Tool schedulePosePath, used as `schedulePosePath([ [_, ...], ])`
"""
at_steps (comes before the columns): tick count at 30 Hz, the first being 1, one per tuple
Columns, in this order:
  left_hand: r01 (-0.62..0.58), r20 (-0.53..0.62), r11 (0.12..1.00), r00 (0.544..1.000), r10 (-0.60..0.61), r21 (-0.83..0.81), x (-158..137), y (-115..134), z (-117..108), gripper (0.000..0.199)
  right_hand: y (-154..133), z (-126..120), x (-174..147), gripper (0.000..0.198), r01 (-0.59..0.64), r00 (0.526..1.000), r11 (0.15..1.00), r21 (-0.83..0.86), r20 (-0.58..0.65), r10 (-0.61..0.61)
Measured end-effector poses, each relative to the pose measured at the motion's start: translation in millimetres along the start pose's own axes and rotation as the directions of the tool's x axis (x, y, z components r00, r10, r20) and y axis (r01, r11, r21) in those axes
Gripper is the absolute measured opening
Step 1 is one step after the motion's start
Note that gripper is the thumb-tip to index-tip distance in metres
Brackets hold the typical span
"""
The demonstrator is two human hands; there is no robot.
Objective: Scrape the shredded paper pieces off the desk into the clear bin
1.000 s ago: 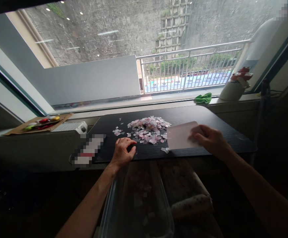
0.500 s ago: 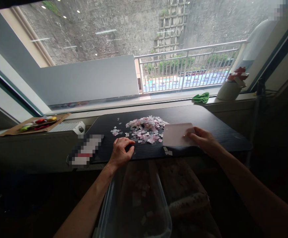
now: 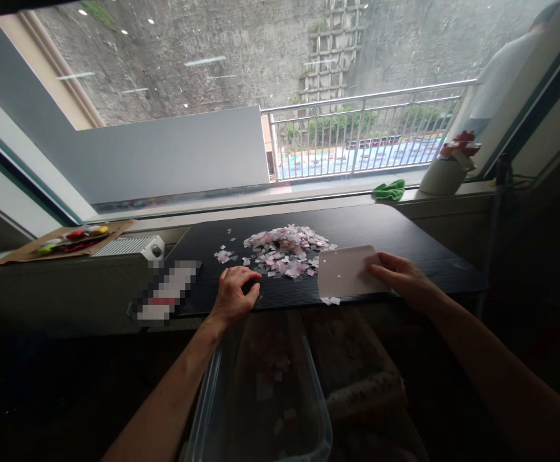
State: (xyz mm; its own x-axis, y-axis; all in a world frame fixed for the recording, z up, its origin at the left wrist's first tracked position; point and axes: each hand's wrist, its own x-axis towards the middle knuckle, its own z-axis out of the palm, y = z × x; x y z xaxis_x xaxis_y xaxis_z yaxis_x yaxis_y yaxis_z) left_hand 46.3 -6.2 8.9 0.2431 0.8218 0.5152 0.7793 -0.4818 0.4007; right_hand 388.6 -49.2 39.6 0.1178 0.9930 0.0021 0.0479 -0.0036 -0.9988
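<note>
A heap of small pale pink and white paper-like squares (image 3: 287, 247) lies on the black tabletop (image 3: 361, 224). My right hand (image 3: 400, 276) grips a flat, pale plastic scraper (image 3: 345, 273) by its right edge, fingers and thumb pinched on it. The scraper stands tilted just right of the heap, and several loose squares (image 3: 331, 300) show under its lower edge. At the table's front edge, left of the heap, my left hand (image 3: 236, 289) rests with curled fingers and thumb apart, holding nothing visible. Below the edge is a clear plastic bin (image 3: 325, 410) with some squares inside.
A blurred-out flat item (image 3: 169, 292) lies at the table's left end. A radiator (image 3: 130, 247), brown cardboard (image 3: 24, 247), a green cloth (image 3: 388, 190) and a pale container (image 3: 444, 174) line the window side. Outside stands a person in a light top (image 3: 504, 80).
My right hand has brought the scraper slightly toward me and right, its lower edge now over the loose squares. My left hand has stayed put. The person outside has shifted.
</note>
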Motion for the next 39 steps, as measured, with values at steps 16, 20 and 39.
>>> schedulePosePath([
  [16,-0.012,-0.002,1.000,1.000,0.012,-0.004,-0.1,-1.6,-0.3,0.017,-2.9,-10.2,-4.7,0.016,-0.003,0.997,1.000,0.003,-0.080,0.003],
  [20,-0.016,-0.008,1.000,1.000,0.016,-0.004,-0.2,-3.0,0.9,0.016,-2.6,-5.7,-6.0,0.015,-0.001,0.998,0.999,-0.049,-0.057,-0.002],
  [39,-0.005,-0.003,1.000,1.000,0.005,-0.005,-0.4,0.1,0.0,0.015,0.5,21.2,5.7,0.021,0.134,0.984,0.987,-0.090,-0.109,-0.144],
])
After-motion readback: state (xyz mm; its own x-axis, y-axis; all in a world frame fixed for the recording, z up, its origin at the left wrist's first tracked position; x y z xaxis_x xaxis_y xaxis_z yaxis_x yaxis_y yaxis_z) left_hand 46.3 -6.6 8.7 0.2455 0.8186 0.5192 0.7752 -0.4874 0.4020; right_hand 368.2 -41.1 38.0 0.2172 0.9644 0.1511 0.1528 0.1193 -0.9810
